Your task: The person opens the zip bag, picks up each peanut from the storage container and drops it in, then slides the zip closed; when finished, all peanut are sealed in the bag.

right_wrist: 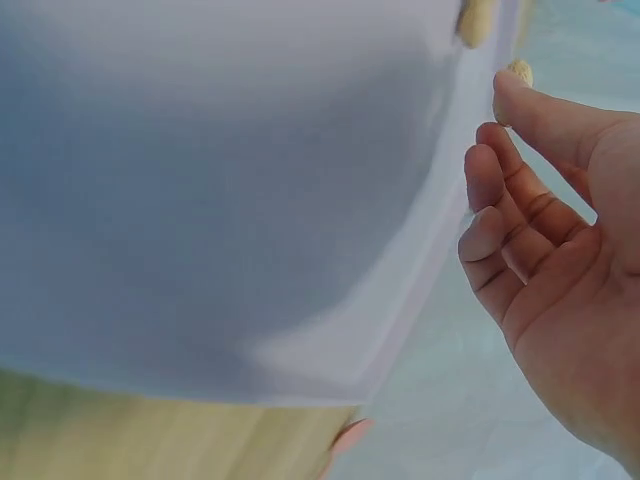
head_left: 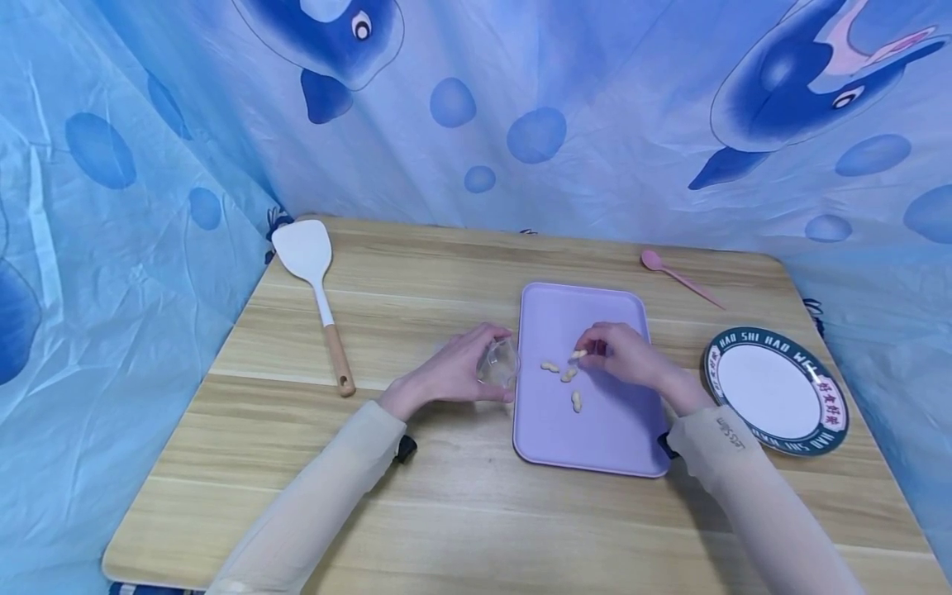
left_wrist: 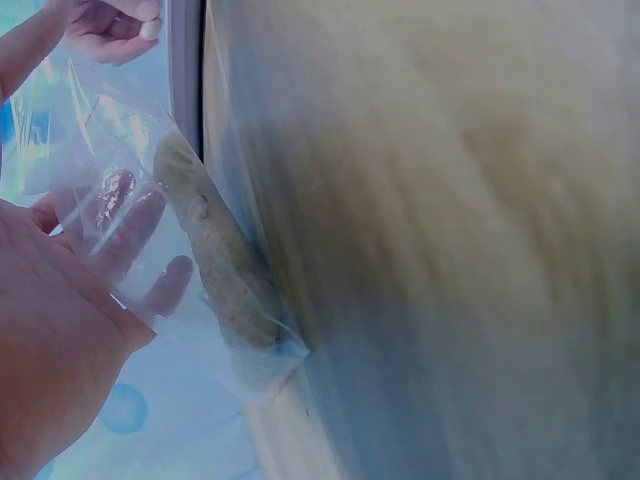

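Note:
In the head view my left hand (head_left: 463, 369) holds a clear plastic bag (head_left: 498, 364) upright beside the left edge of a purple tray (head_left: 587, 442). The left wrist view shows an unshelled peanut (left_wrist: 225, 250) at the bottom of that bag, with fingers visible through the film. Above the tray, my right hand (head_left: 621, 354) pinches a peanut (head_left: 578, 354) between thumb and fingertips; its tip shows past the thumb in the right wrist view (right_wrist: 520, 71). Several more peanuts, such as this lower one (head_left: 576, 402), lie on the tray just left of that hand.
A white spatula (head_left: 305, 252) with a wooden handle lies at the table's left. Right of the tray are a pink spoon (head_left: 680, 278) at the back and a green-rimmed white plate (head_left: 773, 392) near the right forearm. A blue patterned curtain (head_left: 491, 99) surrounds the wooden table (head_left: 461, 512).

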Demonstrator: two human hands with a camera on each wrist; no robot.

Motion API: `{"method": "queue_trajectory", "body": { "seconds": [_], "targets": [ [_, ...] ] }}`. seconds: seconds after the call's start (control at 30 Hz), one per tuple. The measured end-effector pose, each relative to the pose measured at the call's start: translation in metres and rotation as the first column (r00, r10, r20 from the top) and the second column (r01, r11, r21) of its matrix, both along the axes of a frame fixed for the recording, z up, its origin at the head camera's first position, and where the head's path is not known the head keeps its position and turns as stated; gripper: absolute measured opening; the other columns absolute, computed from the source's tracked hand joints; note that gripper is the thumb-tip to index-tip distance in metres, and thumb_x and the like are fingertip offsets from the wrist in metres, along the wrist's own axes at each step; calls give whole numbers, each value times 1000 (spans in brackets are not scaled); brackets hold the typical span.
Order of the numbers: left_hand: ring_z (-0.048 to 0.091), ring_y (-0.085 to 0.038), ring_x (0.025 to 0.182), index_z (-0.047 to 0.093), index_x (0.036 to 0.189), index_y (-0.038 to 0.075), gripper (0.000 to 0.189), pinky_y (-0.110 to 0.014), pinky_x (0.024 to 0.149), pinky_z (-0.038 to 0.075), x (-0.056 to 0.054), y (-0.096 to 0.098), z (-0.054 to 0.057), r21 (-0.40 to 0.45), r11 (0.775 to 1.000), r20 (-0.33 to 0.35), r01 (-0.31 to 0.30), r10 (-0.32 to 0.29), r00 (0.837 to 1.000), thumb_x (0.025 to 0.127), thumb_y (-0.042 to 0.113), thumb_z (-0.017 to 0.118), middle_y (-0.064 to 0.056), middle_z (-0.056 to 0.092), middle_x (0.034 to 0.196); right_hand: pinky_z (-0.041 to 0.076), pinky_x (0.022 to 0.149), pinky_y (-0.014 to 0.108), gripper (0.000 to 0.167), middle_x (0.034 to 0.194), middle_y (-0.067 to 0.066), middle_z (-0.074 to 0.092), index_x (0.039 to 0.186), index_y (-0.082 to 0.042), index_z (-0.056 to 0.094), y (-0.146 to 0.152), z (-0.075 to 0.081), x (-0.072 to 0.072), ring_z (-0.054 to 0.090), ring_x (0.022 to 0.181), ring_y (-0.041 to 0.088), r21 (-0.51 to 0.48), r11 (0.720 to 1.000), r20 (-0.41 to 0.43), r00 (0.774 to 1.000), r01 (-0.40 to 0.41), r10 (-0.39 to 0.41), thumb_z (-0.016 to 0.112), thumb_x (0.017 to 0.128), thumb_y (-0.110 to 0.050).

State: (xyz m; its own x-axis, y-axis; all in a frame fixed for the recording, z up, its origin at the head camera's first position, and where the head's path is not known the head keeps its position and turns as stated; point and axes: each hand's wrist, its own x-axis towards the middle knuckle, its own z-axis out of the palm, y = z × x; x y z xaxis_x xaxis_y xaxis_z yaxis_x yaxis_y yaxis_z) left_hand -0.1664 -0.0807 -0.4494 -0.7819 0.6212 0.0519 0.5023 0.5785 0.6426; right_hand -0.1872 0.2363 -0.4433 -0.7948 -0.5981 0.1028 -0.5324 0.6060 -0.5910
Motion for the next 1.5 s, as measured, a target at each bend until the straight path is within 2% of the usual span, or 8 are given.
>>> {"method": "queue_trajectory", "body": {
  "seconds": [0.2, 0.57, 0.83, 1.07, 1.5],
  "targets": [
    [49, -18, 127, 42, 147, 12, 96, -45, 112, 31, 0, 0, 1, -10, 1000, -2, 2, -2, 1000, 70, 50, 87, 0, 52, 140, 52, 67, 42, 15, 82, -3, 63, 94, -5, 72, -12, 16, 4, 58, 75, 14, 2, 999, -23, 999, -37, 37, 78, 82, 3],
    [50, -17, 126, 43, 146, 12, 94, -43, 110, 31, -1, 1, 2, 2, 1000, 5, 5, -5, 1000, 71, 47, 88, 0, 52, 138, 52, 68, 41, 13, 82, -6, 63, 96, -8, 73, -48, 41, 12, 57, 74, 10, 24, 997, -5, 997, -80, 80, 78, 85, -3],
    [50, -17, 124, 43, 146, 12, 94, -44, 108, 32, -2, 2, 2, 4, 1000, 5, 14, -14, 1000, 71, 47, 88, -1, 52, 139, 48, 63, 29, 13, 85, -7, 65, 98, -9, 74, -71, 44, 14, 55, 70, 8, 37, 990, -14, 991, -136, 136, 78, 86, -6],
    [51, -18, 122, 43, 146, 9, 95, -46, 108, 33, -1, 2, 1, 14, 1000, 9, 25, -25, 1000, 70, 45, 89, -4, 53, 138, 49, 66, 28, 10, 85, -6, 67, 97, -7, 74, -86, 40, 18, 55, 72, 8, 41, 985, 1, 986, -168, 168, 76, 88, -8],
    [52, -16, 118, 43, 145, 10, 94, -45, 106, 33, -1, 2, -1, 35, 999, -5, 38, -38, 999, 71, 42, 89, -4, 54, 136, 46, 59, 24, 8, 76, -8, 62, 97, -7, 74, -96, 32, 16, 51, 64, 5, 65, 984, 57, 985, -169, 165, 76, 89, -9]
  ]
}}
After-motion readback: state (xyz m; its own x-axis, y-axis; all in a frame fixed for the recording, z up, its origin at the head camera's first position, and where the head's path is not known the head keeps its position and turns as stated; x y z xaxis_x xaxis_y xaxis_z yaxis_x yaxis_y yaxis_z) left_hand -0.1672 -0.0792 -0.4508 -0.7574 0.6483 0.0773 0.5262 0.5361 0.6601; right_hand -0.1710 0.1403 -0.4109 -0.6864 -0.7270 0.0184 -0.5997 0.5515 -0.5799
